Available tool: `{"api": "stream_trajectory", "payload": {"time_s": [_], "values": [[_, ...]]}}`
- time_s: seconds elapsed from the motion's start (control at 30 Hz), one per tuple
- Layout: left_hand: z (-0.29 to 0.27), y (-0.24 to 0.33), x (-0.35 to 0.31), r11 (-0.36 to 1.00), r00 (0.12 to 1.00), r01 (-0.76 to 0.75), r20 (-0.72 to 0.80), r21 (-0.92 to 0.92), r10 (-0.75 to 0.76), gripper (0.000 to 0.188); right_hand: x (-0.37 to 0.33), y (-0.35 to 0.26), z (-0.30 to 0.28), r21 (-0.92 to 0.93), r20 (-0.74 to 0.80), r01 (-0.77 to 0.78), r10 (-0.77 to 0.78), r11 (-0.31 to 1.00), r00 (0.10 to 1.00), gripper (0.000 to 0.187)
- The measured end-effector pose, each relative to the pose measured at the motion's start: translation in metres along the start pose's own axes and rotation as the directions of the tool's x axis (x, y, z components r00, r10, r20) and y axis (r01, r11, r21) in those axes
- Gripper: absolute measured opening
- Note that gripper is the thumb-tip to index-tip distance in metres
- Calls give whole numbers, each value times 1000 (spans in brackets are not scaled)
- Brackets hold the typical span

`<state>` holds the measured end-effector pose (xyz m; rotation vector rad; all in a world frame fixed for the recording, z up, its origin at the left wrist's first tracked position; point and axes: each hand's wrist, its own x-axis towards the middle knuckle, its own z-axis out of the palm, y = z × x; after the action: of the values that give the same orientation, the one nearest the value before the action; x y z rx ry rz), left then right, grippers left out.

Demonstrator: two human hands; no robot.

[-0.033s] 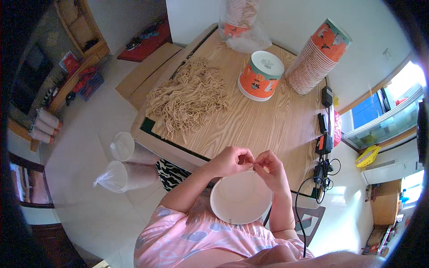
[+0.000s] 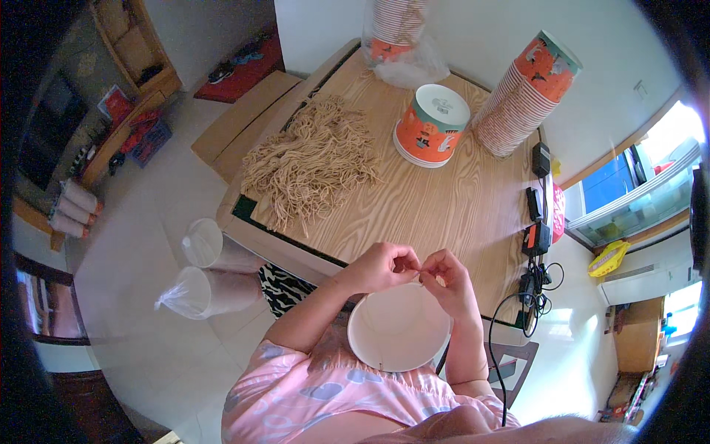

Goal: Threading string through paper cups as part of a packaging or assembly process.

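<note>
My left hand (image 2: 388,266) and my right hand (image 2: 447,281) meet above the far rim of a white paper bucket (image 2: 399,329). Thumb and forefinger are pinched on each side, fingertip to fingertip. Whatever lies between them is too small to make out. The bucket rests at my lap with its mouth up, and its pale inside shows. Beyond my hands, a tangled heap of beige cords (image 2: 314,159) lies on the left part of the wood-grain table (image 2: 414,214).
An orange-and-green paper bucket (image 2: 433,126) stands upside down on the table. Behind it rise a leaning bucket stack (image 2: 525,92) and a bagged stack (image 2: 396,37). Black power adapters and cables (image 2: 536,240) line the right edge. Bagged white buckets (image 2: 222,292) lie on the floor at left.
</note>
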<state>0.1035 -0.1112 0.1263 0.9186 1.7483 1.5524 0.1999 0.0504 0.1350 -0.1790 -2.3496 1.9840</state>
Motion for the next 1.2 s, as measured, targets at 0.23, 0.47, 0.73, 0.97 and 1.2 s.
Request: {"api": "stream_trajectory", "payload": {"time_s": [0.23, 0.47, 0.73, 0.97, 1.2], "values": [[-6, -12, -4, 999, 1000, -6, -16, -38, 5, 12, 0, 1, -4, 6, 31, 5, -6, 1000, 999, 16], [-11, -2, -6, 999, 1000, 24, 0, 22, -24, 13, 0, -2, -2, 70, 43, 5, -8, 998, 999, 15], [-5, -4, -2, 993, 994, 3, -105, -122, -16, 12, 5, -12, 0, 88, 19, -90, 88, 992, 996, 16], [3, -8, 4, 972, 986, 46, -149, -232, -82, 15, 6, -8, 2, 109, -5, -124, 125, 986, 992, 11], [0, -11, 1, 974, 992, 14, -121, -225, -42, 15, 5, -10, 2, 161, -17, -112, 116, 981, 993, 7]]}}
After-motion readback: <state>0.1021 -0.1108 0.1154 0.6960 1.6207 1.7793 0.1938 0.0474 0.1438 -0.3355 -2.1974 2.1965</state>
